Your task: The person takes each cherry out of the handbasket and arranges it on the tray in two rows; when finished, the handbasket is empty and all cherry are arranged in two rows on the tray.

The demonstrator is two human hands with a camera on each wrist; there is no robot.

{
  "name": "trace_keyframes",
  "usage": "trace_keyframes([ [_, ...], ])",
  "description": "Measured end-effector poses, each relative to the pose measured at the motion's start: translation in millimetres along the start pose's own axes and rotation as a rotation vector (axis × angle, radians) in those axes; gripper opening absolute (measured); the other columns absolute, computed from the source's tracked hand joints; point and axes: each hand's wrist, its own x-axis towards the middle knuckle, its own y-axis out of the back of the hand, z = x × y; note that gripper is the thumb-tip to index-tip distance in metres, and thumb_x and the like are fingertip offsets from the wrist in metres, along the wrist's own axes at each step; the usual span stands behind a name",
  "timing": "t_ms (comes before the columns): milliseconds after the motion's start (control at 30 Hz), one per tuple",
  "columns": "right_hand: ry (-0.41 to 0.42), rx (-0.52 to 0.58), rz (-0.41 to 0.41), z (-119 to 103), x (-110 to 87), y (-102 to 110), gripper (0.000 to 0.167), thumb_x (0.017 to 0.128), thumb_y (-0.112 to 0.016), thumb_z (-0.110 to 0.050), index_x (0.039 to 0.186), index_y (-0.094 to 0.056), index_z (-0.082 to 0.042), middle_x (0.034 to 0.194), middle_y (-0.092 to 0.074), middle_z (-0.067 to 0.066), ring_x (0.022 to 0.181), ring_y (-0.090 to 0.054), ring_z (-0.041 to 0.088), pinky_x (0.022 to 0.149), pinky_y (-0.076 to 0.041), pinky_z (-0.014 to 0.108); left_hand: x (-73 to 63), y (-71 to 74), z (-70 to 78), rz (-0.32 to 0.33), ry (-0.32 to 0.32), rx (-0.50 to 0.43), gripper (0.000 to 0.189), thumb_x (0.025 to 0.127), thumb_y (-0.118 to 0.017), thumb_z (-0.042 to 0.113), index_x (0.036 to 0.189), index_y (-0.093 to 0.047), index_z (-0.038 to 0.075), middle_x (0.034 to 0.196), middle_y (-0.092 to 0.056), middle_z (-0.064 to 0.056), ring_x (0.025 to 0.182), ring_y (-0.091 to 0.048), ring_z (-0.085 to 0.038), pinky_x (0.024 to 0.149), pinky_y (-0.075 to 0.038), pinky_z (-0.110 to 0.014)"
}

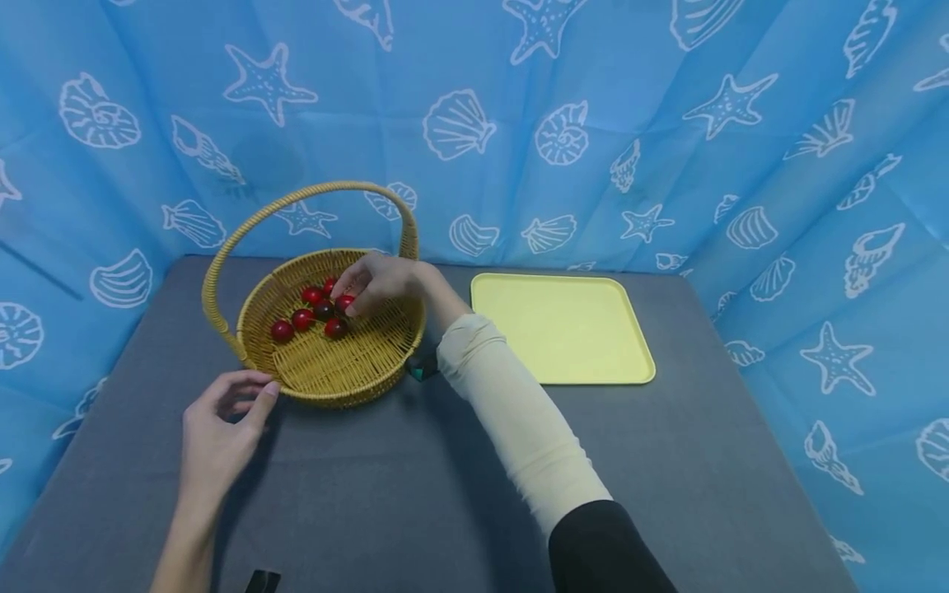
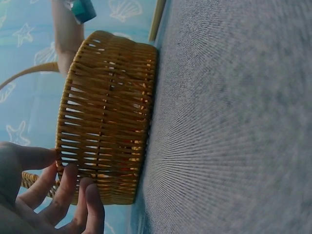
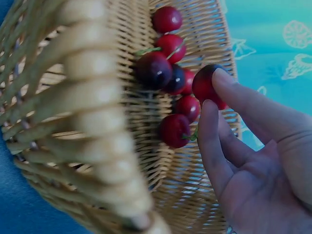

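A right hand (image 1: 385, 278) pinches a red cherry (image 3: 204, 87) between thumb and fingers (image 3: 212, 144) over a wicker basket (image 1: 326, 362), left of center in the head view; the left hand (image 1: 224, 424) pinches its lower-left rim (image 1: 315, 396).

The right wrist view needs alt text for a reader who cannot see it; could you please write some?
A right hand pinches a dark red cherry near several more cherries lying in a woven basket. Blue cloth with white shell drawings shows behind.
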Motion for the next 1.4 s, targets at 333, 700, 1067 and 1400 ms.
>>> trace_keyframes([
  [333,0.122,-0.019,-0.029,-9.7,-15.8,8.4,0.04,0.101,-0.078,-0.017,0.14,-0.071,-0.012,0.12,-0.072,0.005,0.109,-0.067,0.015,0.097,-0.059,0.032,0.0,-0.4,0.4,-0.003,0.012,0.03,0.021,0.102,-0.077,0.021,0.119,-0.074,0.009,0.094,-0.064,0.03,0.081,-0.063,0.009,0.058,-0.056,-0.015],
  [700,0.262,0.047,-0.019,-7.3,-62.5,35.5,0.042,0.1,-0.078,-0.013,0.141,-0.069,-0.007,0.129,-0.074,0.007,0.119,-0.07,0.034,0.098,-0.064,0.042,0.4,0.8,0.6,-0.018,0.031,-0.001,0.023,0.102,-0.078,0.022,0.12,-0.073,0.009,0.093,-0.065,0.03,0.081,-0.065,0.009,0.06,-0.056,-0.013],
  [1067,0.266,0.098,0.127,8.6,-123.7,75.6,0.041,0.097,-0.078,-0.01,0.137,-0.069,-0.003,0.127,-0.075,0.009,0.11,-0.072,0.024,0.088,-0.064,0.037,-0.2,0.1,1.7,-0.013,0.039,0.051,0.024,0.102,-0.078,0.025,0.121,-0.074,0.01,0.093,-0.063,0.031,0.079,-0.064,0.008,0.062,-0.054,-0.012],
  [1400,0.096,0.13,0.296,49.0,-160.2,99.1,0.043,0.1,-0.076,-0.011,0.142,-0.068,-0.005,0.143,-0.07,0.013,0.118,-0.074,0.023,0.108,-0.061,0.051,-1.1,0.1,0.8,-0.019,0.028,0.048,0.024,0.102,-0.078,0.023,0.121,-0.073,0.01,0.092,-0.063,0.029,0.077,-0.064,0.009,0.058,-0.056,-0.015],
])
